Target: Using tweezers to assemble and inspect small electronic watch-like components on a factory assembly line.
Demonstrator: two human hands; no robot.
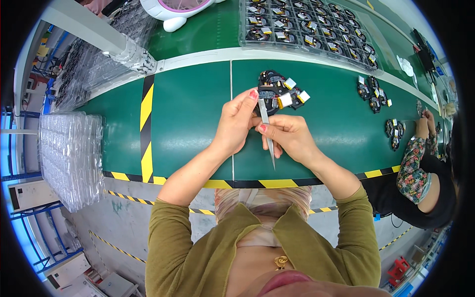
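Note:
Between finger and thumb of my right hand (289, 133) is a pair of silver metal tweezers (271, 144). Their pointed end slants toward the table's near edge, and their broad end reaches up beside my left thumb. My left hand (236, 119) is closed at the edge of a black rounded electronic part (268, 103); its curled fingers are partly hidden. Right behind the hands lies a small cluster of similar black electronic parts (272, 77), with white and yellow battery packs (285, 100) attached.
A clear compartment tray (307, 48) full of similar parts stands on the far surface. More parts (374, 94) lie to the right, near a co-worker's hands (426, 123). Stacked clear trays (71, 158) stand at left. Striped tape (277, 183) edges the green table (193, 99).

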